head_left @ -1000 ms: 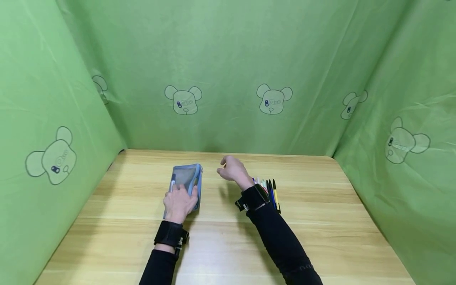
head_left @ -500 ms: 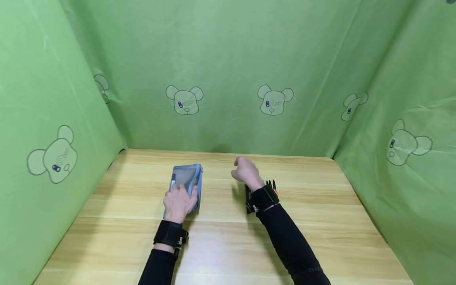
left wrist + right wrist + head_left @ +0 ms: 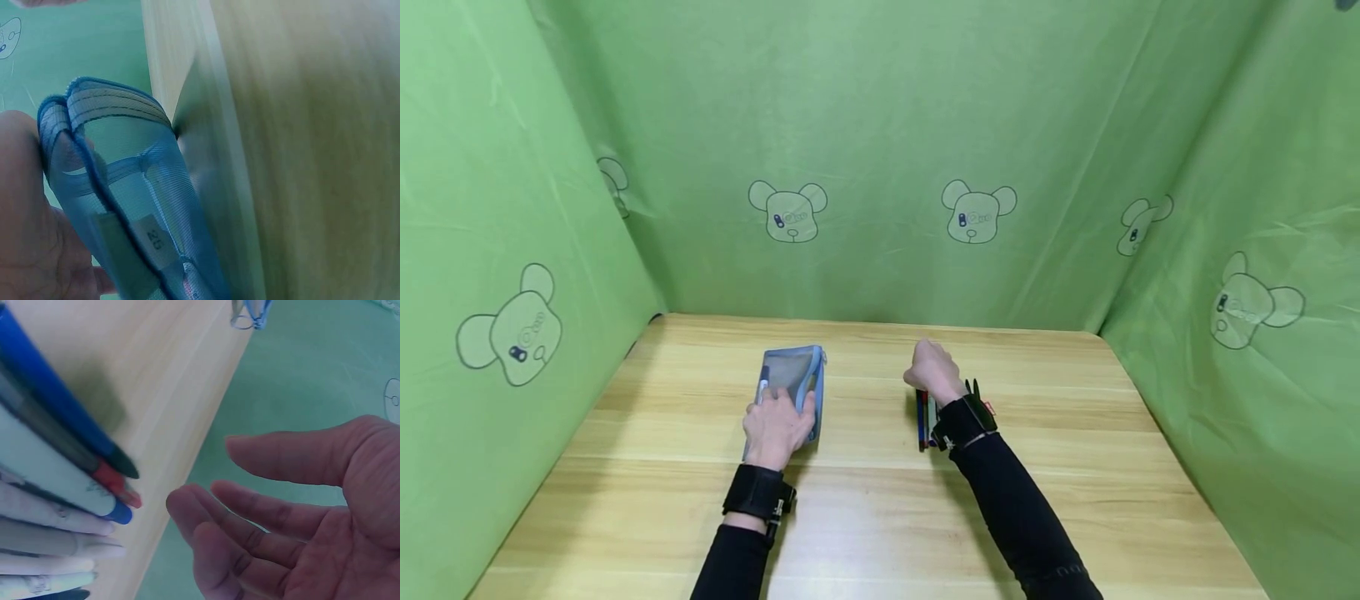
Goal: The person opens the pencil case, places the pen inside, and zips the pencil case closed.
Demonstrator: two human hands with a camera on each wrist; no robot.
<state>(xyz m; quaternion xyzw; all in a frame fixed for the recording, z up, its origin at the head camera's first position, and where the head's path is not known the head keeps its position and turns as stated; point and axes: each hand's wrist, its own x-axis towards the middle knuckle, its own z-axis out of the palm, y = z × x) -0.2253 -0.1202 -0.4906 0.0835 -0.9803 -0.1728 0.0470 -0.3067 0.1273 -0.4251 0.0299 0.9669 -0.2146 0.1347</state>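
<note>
Right grip (image 3: 934, 368) has shifted rightward, close to the pens (image 3: 59, 456)

I keep my left hand (image 3: 775, 429) back upward, thumb spread; my right hand (image 3: 934, 367) hovers, fingers loosely bent, thumb apart.

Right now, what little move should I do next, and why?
Maybe bring your right hand to the blue pen and pinch it: the fingers hold nothing, and that pen lies at the edge of the row. Your left hand rests on the pouch, probably steadying it.
</note>
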